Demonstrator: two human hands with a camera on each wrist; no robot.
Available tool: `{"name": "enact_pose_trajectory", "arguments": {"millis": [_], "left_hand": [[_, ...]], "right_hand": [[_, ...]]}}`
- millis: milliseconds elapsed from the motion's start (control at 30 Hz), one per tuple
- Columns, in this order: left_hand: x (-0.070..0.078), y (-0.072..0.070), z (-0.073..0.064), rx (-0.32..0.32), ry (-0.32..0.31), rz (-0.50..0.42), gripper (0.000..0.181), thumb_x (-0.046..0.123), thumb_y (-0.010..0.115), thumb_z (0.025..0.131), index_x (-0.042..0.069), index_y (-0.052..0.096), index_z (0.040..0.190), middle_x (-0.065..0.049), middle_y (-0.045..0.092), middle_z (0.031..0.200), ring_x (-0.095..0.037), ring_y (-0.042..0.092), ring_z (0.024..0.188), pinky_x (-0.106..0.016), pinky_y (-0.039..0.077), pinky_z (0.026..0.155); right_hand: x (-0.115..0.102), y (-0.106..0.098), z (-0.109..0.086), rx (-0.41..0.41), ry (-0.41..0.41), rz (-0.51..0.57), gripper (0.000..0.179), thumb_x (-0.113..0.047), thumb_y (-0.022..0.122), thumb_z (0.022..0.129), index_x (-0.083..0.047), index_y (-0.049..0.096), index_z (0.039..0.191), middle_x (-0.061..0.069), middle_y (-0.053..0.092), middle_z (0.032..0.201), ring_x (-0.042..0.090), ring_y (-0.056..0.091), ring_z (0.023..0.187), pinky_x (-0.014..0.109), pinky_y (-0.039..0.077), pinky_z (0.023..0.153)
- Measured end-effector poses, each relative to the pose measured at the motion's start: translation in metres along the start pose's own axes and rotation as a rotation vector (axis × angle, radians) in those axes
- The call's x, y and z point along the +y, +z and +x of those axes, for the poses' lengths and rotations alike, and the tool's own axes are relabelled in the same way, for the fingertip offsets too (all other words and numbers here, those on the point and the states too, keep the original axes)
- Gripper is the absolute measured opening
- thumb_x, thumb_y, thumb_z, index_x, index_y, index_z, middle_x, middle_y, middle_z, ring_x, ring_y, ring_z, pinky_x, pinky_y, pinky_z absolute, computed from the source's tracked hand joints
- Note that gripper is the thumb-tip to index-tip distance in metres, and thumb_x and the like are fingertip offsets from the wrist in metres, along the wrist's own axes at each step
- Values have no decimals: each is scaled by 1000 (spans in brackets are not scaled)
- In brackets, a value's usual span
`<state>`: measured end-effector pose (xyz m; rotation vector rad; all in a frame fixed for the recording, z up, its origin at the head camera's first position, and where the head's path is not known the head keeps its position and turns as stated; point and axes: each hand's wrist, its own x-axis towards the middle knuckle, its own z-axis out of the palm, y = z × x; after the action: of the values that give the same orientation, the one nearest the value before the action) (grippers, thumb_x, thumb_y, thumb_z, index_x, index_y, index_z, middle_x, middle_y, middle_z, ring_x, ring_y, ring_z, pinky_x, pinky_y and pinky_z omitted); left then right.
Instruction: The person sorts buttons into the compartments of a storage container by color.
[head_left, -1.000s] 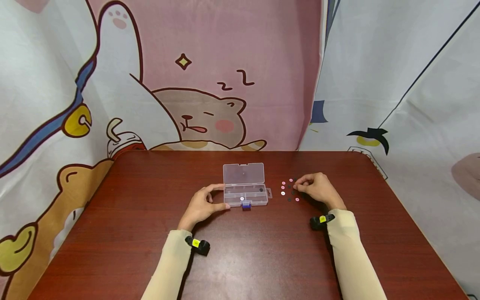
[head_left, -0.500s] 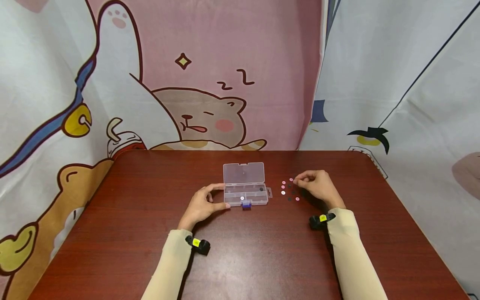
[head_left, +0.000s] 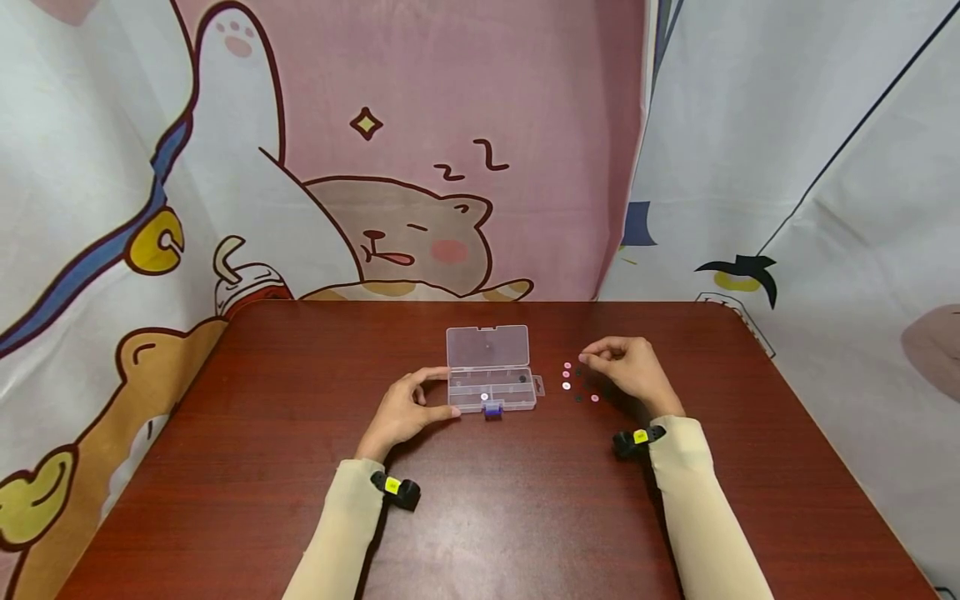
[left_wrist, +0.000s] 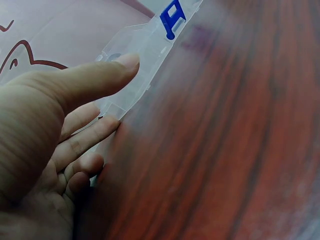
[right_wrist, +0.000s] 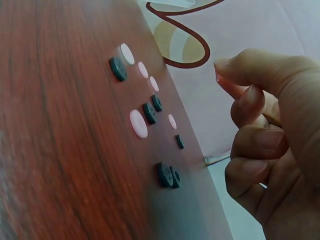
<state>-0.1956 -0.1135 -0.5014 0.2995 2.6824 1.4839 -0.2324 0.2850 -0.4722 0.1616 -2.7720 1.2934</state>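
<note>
A clear plastic compartment box lies on the table with its lid raised and a blue latch at the front. My left hand holds its left end, thumb at the front corner and index finger at the back. A white button and a dark button lie inside. My right hand is over the loose buttons, thumb and index finger pinching a small pink button, mostly hidden by the fingertips. In the right wrist view, pink buttons and black buttons lie below it.
The brown wooden table carries the box and buttons. A white button lies between the box's hanging tab and the right hand. A cartoon-printed curtain hangs directly behind the table's far edge.
My right hand has moved slightly up and to the left, its fingertips now over the spot of the farthest pink button. The left hand and the box have stayed put.
</note>
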Motion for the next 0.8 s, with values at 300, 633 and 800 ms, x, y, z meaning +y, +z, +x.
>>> {"name": "enact_pose_trajectory", "arguments": {"millis": [300,633,800], "left_hand": [[1,0,-1,4,-5,-4,66,35,95,71,34,68,130,2,69,116,-17,48,77,-29,41,69],[1,0,0,-1,-14,-10,64,35,95,71,34,69,130,1,67,113,-18,48,77,-30,41,68],[1,0,0,-6,-17,-7,64,35,95,71,34,69,130,2,68,116,-18,48,77,-30,41,69]], "right_hand": [[-11,3,0,17,-44,26,20,-39,80,90,-20,80,95,2,63,71,14,54,66,25,43,60],[-24,6,-1,19,-88,53,19,-38,80,89,-20,80,97,4,62,71,14,51,64,25,40,52],[-32,8,-2,3,-104,61,17,-35,81,90,-19,79,96,3,60,72,13,50,63,25,39,50]]}}
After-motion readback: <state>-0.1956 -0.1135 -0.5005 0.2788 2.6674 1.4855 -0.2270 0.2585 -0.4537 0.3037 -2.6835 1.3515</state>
